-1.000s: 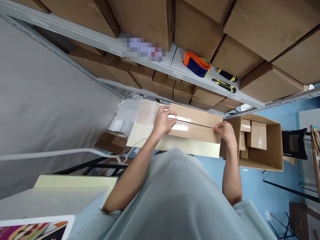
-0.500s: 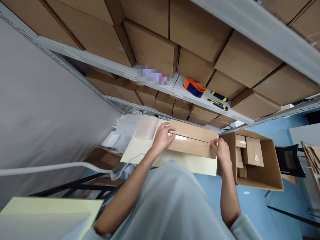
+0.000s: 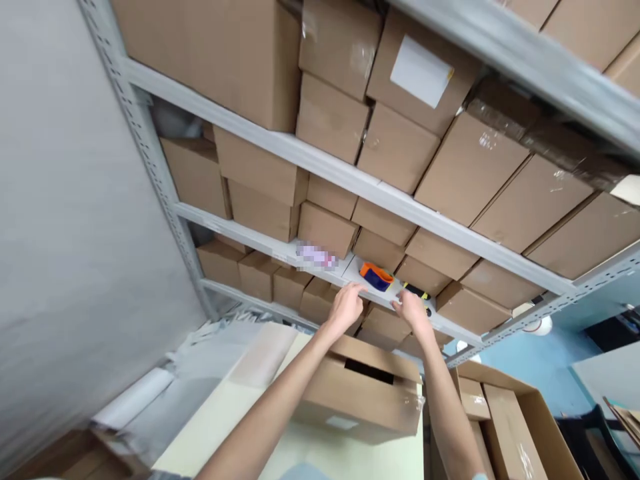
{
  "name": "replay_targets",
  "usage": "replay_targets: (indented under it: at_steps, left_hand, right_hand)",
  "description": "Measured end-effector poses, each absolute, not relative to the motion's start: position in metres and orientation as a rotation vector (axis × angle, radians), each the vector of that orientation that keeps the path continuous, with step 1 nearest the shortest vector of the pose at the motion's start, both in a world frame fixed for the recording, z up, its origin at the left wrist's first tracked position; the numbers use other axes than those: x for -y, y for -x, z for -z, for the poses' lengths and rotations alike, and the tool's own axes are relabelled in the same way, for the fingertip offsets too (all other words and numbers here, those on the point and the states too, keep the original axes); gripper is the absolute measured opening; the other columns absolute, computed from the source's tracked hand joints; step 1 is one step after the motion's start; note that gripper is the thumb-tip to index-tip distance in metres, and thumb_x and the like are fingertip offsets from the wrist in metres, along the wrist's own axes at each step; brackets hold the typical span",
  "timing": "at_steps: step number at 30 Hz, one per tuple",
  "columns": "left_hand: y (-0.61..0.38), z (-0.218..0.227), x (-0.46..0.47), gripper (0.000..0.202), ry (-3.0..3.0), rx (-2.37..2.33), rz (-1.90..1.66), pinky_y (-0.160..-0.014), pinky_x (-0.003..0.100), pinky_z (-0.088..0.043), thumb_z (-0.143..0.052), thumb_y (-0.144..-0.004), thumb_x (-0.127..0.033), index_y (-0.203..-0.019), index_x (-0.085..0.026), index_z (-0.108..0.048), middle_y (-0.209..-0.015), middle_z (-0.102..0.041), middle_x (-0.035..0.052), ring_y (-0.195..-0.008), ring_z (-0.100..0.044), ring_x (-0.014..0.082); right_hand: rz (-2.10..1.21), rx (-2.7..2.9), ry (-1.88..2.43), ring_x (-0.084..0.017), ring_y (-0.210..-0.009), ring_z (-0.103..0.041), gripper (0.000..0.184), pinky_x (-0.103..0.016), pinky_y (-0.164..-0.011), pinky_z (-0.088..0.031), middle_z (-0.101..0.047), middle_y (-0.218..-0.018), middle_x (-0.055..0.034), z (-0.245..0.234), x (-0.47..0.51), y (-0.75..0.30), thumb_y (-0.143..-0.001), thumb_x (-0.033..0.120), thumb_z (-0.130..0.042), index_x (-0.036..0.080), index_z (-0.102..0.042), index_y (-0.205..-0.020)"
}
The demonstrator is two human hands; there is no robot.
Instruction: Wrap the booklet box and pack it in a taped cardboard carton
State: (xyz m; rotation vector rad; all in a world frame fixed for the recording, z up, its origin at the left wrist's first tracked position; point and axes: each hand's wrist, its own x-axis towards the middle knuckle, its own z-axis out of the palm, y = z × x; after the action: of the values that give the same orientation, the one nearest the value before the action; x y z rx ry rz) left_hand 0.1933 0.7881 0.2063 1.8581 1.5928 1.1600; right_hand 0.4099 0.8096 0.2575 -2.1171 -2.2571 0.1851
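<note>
Both my arms stretch up toward a grey shelf (image 3: 320,257). My left hand (image 3: 345,307) has its fingers curled loosely at the shelf edge, just left of an orange and blue tape dispenser (image 3: 376,276), and holds nothing that I can see. My right hand (image 3: 411,309) reaches the shelf edge right of the dispenser, beside a black and yellow utility knife (image 3: 419,292). Its fingers look pinched together; what they touch is hidden. Below my arms a cardboard box (image 3: 360,393) sits on a pale table (image 3: 225,427), its top flaps slightly apart with a dark gap.
Metal shelving (image 3: 350,180) packed with brown cartons fills the upper view. An open carton (image 3: 505,413) holding smaller boxes stands at lower right. White paper sheets (image 3: 165,387) lie at the left beside a grey wall (image 3: 65,267).
My view tilted upward. Both hands left the taped seam of the box on the table and rose to the shelf by the tape dispenser.
</note>
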Motion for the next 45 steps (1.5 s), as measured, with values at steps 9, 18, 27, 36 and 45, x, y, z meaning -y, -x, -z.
replay_targets:
  at_steps: [9,18,27,36,45]
  left_hand:
    - [-0.199,-0.235,-0.787,0.059,-1.780,-1.573,-1.303,-0.115,0.040,-0.059,-0.052,-0.077,0.013,-0.114,-0.021,-0.083,-0.127,-0.079,0.0091,-0.119,-0.078,0.0263]
    - [-0.181,-0.200,-0.739,0.047,-1.596,-1.516,-1.355,-0.092,0.034,-0.067,-0.057,-0.083,0.006,-0.111,-0.022,-0.083,-0.118,-0.079,0.0064,-0.097,-0.079,0.0195]
    - [-0.183,-0.206,-0.674,0.016,-1.401,-1.246,-1.661,-0.089,0.035,-0.066,-0.070,-0.099,-0.034,-0.106,-0.020,-0.077,-0.105,-0.079,0.0064,-0.094,-0.078,0.0201]
    - [-0.192,-0.248,-0.626,0.011,-1.413,-1.212,-1.631,-0.087,0.033,-0.063,-0.075,-0.099,-0.030,-0.107,-0.022,-0.072,-0.103,-0.080,0.0045,-0.092,-0.078,0.0201]
    - [-0.179,-0.273,-0.586,0.010,-1.667,-1.027,-1.611,-0.100,0.032,-0.062,-0.068,-0.104,-0.020,-0.110,-0.024,-0.075,-0.112,-0.080,0.0062,-0.112,-0.077,0.0217]
  right_hand:
    - [-0.211,2.315,2.140,-0.028,-0.121,-0.076,0.021,-0.032,-0.101,-0.053,-0.080,-0.126,-0.0233,-0.249,-0.894,-0.342,-0.097,0.021,-0.075,0.009,-0.078,-0.114]
    - [-0.397,2.163,2.005,-0.036,-0.131,-0.073,0.040,-0.041,-0.111,-0.052,-0.076,-0.135,-0.0293,-0.225,-0.882,-0.343,-0.101,0.025,-0.064,0.004,-0.070,-0.135]
    - [-1.077,1.639,1.099,-0.029,-0.115,-0.075,0.052,-0.044,-0.110,-0.057,-0.082,-0.123,-0.0138,-0.225,-0.734,-0.367,-0.098,0.061,-0.072,0.016,-0.075,-0.123]
    - [-0.963,1.521,1.097,-0.025,-0.105,-0.074,0.041,-0.040,-0.101,-0.060,-0.081,-0.111,-0.0091,-0.254,-0.649,-0.355,-0.100,0.059,-0.073,0.021,-0.075,-0.114]
    - [-1.111,1.680,0.944,-0.034,-0.109,-0.080,0.050,-0.051,-0.103,-0.065,-0.084,-0.107,-0.0115,-0.274,-0.620,-0.364,-0.095,0.071,-0.074,0.025,-0.080,-0.115]
